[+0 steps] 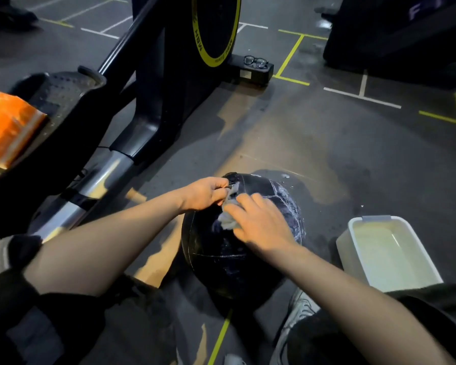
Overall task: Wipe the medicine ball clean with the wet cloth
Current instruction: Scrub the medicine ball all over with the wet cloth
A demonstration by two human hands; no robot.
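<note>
- Black and scuffed with pale streaks, the medicine ball is sitting on the dark gym floor, between your knees and directly in front of you.
- Your left hand is curling shut at the ball's upper left, its fingertips pinching one edge of the wet cloth.
- Your right hand is lying flat and open-fingered on top of the ball, pressing the bunched white cloth against the surface; most of the cloth is hiding under your palm, so only its left fringe is showing.
- Just to the right of the ball, a white plastic tub is standing on the floor, holding pale cloudy water.
- Wet patches are darkening the floor around and beyond the ball.
- To the ball's left and beyond it, the black frame of an exercise machine is rising, with a yellow-rimmed wheel at the top.
- A pair of glasses is resting on the machine's foot, well beyond the ball.
- Far to the ball's left, an orange packet is lying on the machine's black pedal.
</note>
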